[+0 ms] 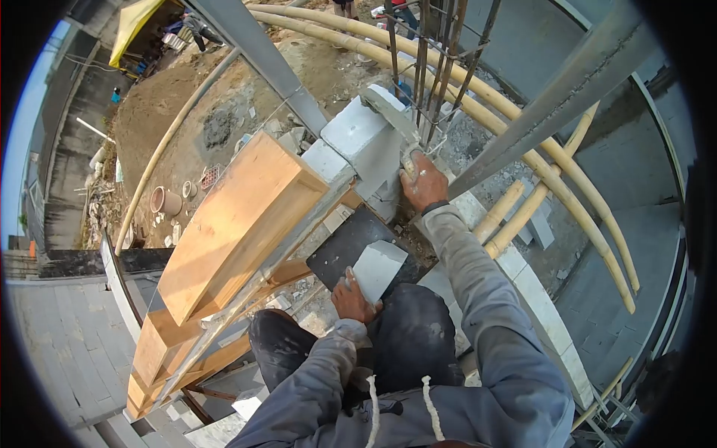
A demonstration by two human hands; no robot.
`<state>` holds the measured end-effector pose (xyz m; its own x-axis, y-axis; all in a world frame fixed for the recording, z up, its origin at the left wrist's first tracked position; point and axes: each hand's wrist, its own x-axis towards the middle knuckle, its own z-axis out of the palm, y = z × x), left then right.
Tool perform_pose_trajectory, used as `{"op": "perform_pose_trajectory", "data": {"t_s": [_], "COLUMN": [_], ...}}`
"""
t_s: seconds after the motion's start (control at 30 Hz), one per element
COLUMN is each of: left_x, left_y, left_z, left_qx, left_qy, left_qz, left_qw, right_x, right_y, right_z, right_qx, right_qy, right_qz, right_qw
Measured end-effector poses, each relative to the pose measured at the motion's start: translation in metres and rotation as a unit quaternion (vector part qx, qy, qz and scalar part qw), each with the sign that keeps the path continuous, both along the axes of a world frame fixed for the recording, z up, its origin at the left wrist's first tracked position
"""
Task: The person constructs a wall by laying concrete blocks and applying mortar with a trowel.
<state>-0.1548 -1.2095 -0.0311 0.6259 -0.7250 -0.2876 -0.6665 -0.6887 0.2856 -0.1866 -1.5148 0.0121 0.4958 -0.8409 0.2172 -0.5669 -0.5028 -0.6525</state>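
Note:
My right hand (424, 181) is closed round the handle of a trowel (390, 112), whose blade lies against the end of a white block (360, 127) on top of the wall. Lower down, my left hand (354, 299) rests with its fingers on a cut light-grey block piece (379, 269). That piece lies on a dark square board (336, 250) just above my knees. A second white block (327, 158) sits beside the first one, near the wooden frame.
A wooden box frame (239, 224) runs along the wall at left. Steel rebar (433, 67) rises behind the blocks. Bamboo poles (515, 112) and a grey metal post (553, 97) cross the right side. People stand far below at the top.

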Motion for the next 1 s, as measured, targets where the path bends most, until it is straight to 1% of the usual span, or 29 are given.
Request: {"op": "perform_pose_trajectory", "data": {"t_s": [0.03, 0.07, 0.1, 0.13, 0.2, 0.23, 0.3, 0.33, 0.4, 0.53, 0.6, 0.63, 0.7, 0.73, 0.77, 0.8, 0.83, 0.87, 0.9, 0.93, 0.97, 1.0], "left_x": [0.000, -0.001, -0.002, -0.004, -0.006, -0.008, -0.015, -0.015, -0.016, -0.016, -0.018, -0.020, -0.022, -0.021, -0.020, -0.022, -0.024, -0.026, -0.025, -0.021, -0.014, -0.011], "left_y": [0.007, 0.012, 0.010, 0.012, 0.014, 0.012, 0.013, 0.015, 0.011, 0.003, 0.008, 0.006, 0.002, -0.002, -0.006, -0.009, -0.012, -0.016, -0.021, -0.028, -0.036, -0.040], "left_z": [-0.025, -0.039, -0.039, -0.045, -0.057, -0.063, -0.069, -0.070, -0.074, -0.075, -0.084, -0.080, -0.068, -0.060, -0.051, -0.043, -0.037, -0.032, -0.025, -0.012, 0.005, 0.016], "left_qx": [0.002, 0.005, 0.009, 0.008, -0.007, -0.006, -0.012, -0.009, -0.016, -0.029, 0.002, -0.002, 0.055, 0.049, 0.084, 0.119, 0.116, 0.141, 0.164, 0.161, 0.204, 0.246], "left_qy": [-0.031, -0.061, -0.053, -0.056, -0.150, -0.150, -0.265, -0.261, -0.287, -0.272, -0.304, -0.301, -0.215, -0.214, -0.155, -0.093, -0.089, -0.064, -0.040, -0.041, 0.020, 0.081], "left_qz": [-0.004, -0.008, 0.014, 0.022, 0.003, 0.007, 0.005, 0.005, 0.017, 0.038, 0.032, 0.033, 0.058, 0.058, 0.072, 0.085, 0.085, 0.103, 0.121, 0.121, 0.135, 0.149], "left_qw": [1.000, 0.998, 0.998, 0.998, 0.989, 0.989, 0.964, 0.965, 0.958, 0.961, 0.952, 0.953, 0.973, 0.974, 0.982, 0.985, 0.986, 0.983, 0.978, 0.979, 0.969, 0.954], "right_x": [0.005, 0.010, 0.015, 0.021, 0.030, 0.035, 0.040, 0.038, 0.033, 0.004, -0.017, -0.028, -0.056, -0.066, -0.078, -0.086, -0.085, -0.078, -0.068, -0.059, -0.051, -0.044], "right_y": [0.001, 0.001, 0.002, 0.004, 0.005, 0.006, 0.013, 0.017, 0.022, 0.039, 0.052, 0.055, 0.053, 0.050, 0.047, 0.045, 0.041, 0.036, 0.029, 0.022, 0.016, 0.011], "right_z": [-0.008, -0.016, -0.023, -0.029, -0.039, -0.046, -0.056, -0.059, -0.059, -0.054, -0.046, -0.042, -0.034, -0.025, -0.014, 0.002, 0.028, 0.059, 0.092, 0.113, 0.123, 0.132], "right_qx": [-0.027, -0.053, -0.062, -0.063, -0.031, -0.031, -0.024, -0.021, -0.044, -0.072, -0.025, -0.029, -0.003, -0.009, 0.015, 0.040, 0.051, 0.049, 0.117, 0.183, 0.180, 0.194], "right_qy": [-0.003, -0.007, 0.014, 0.011, 0.082, 0.082, 0.106, 0.109, 0.160, 0.186, 0.219, 0.222, 0.220, 0.221, 0.194, 0.168, 0.106, 0.109, 0.070, 0.028, 0.026, 0.083], "right_qz": [-0.015, -0.030, -0.034, -0.025, -0.017, -0.013, -0.001, 0.000, 0.013, 0.019, 0.045, 0.044, 0.076, 0.074, 0.107, 0.141, 0.150, 0.150, 0.153, 0.156, 0.154, 0.093], "right_qw": [1.000, 0.998, 0.997, 0.998, 0.996, 0.996, 0.994, 0.994, 0.986, 0.980, 0.974, 0.974, 0.973, 0.972, 0.975, 0.975, 0.982, 0.981, 0.979, 0.970, 0.971, 0.973]}}
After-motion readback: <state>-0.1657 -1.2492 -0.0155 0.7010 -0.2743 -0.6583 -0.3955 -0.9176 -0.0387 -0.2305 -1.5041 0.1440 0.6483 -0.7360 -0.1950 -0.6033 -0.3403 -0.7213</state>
